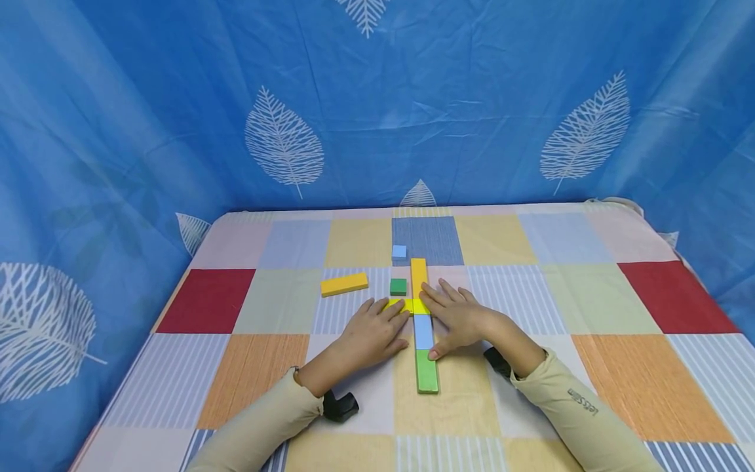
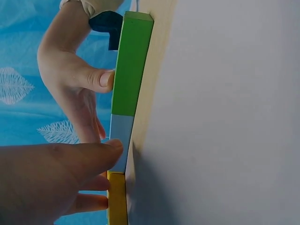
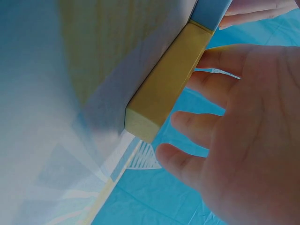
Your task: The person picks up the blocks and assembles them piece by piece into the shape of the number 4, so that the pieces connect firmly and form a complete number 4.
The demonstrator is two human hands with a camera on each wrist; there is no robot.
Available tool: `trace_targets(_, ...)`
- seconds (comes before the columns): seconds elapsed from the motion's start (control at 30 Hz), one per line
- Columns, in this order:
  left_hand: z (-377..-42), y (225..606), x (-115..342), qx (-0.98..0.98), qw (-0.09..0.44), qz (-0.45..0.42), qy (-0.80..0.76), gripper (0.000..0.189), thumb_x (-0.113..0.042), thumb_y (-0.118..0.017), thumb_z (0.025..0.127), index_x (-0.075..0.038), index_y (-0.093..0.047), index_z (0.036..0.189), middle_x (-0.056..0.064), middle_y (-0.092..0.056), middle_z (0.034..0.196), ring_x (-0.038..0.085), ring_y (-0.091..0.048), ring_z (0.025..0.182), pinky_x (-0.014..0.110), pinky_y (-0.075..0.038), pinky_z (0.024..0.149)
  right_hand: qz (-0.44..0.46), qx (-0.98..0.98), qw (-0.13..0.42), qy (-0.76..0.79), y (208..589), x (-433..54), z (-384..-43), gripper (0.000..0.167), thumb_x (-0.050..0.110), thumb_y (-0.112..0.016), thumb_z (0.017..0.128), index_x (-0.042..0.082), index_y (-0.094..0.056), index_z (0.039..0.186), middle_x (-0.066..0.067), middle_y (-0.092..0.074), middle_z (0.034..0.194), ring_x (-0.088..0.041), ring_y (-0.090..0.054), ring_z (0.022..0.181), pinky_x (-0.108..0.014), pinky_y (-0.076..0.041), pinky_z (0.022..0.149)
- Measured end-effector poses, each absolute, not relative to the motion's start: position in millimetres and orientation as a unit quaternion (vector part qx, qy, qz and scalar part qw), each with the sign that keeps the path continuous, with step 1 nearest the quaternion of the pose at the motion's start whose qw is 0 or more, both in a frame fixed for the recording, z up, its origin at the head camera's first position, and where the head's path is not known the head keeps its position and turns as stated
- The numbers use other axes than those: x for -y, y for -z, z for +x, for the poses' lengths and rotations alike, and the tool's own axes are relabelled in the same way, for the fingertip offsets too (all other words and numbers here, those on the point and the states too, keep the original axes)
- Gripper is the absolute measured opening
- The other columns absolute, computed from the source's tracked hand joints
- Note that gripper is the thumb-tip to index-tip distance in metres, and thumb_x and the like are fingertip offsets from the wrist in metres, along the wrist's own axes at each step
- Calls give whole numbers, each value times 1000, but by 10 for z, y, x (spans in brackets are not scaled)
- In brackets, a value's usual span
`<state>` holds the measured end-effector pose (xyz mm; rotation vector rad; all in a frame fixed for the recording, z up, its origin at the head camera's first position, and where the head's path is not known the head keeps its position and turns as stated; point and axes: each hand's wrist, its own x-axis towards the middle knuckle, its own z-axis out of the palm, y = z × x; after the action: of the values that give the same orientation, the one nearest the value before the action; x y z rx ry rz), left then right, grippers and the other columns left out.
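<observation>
A straight row of blocks runs away from me in the head view: a green block [image 1: 427, 377] nearest, then a light blue block [image 1: 423, 331], then yellow blocks [image 1: 419, 272] farther off. My left hand [image 1: 368, 331] rests its extended fingers on another yellow block [image 1: 401, 305] that juts left from the row. On the row's right side, my right hand [image 1: 463, 318] is spread, fingertips at the yellow part and thumb touching the green block. The left wrist view shows that thumb against the green block [image 2: 131, 70]. Neither hand is curled round a block.
A small green block [image 1: 398, 286] sits just beyond the left fingers, and a small light blue block [image 1: 399, 252] lies farther back. One long yellow block [image 1: 344, 284] lies to the left. The patchwork cloth [image 1: 271, 367] meets a blue leaf-patterned curtain [image 1: 413, 118] behind.
</observation>
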<state>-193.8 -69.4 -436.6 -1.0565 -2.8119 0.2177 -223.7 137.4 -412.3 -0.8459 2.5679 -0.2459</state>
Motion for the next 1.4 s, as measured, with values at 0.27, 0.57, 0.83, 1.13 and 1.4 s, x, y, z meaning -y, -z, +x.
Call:
trace_targets(0.27, -1975, 4379, 727, 928, 89, -360, -44, 47, -44, -54, 88, -16, -56, 126, 4, -53, 132, 27, -51, 117, 40, -42, 96, -312, -923, 206, 92, 4135, -1372, -2244, 111, 61, -68, 67, 2, -16, 145, -14, -6, 154, -41, 1, 139, -62, -7, 107)
trace_targets(0.57, -2253, 4224, 686, 925, 52, -376, 28, 31, -38, -55, 89, -17, -67, 109, 0, -63, 111, 21, -57, 103, 35, -45, 90, -311, -923, 204, 94, 4152, -1412, -2254, 112, 61, -67, 67, 1, -16, 145, -14, -6, 154, -41, 1, 139, -62, -6, 106)
trace_targets(0.83, -2439, 4204, 698, 949, -5, -314, 7, 49, -46, -47, 91, -18, -52, 131, 3, -46, 138, 26, -43, 126, 45, -37, 101, -314, -923, 203, 90, 4160, -1402, -2254, 111, 62, -67, 67, 2, -16, 145, -14, -6, 154, -41, 0, 139, -62, -7, 106)
trace_targets(1.13, -2442, 4298, 980, 954, 7, -300, 5, 50, -48, -48, 90, -16, -54, 129, 4, -48, 137, 29, -42, 127, 44, -34, 104, -311, -923, 205, 95, 4160, -1385, -2253, 111, 62, -68, 67, 4, -15, 146, -12, -4, 154, -40, 2, 139, -61, -5, 107)
trace_targets(1.4, -2300, 4315, 1184, 951, 18, -307, 24, 49, -42, -55, 88, -12, -55, 127, 7, -49, 135, 27, -45, 126, 41, -35, 104, -310, -921, 210, 106, 4164, -1390, -2261, 111, 60, -69, 67, 3, -14, 146, -13, -4, 154, -41, 3, 139, -62, -3, 107)
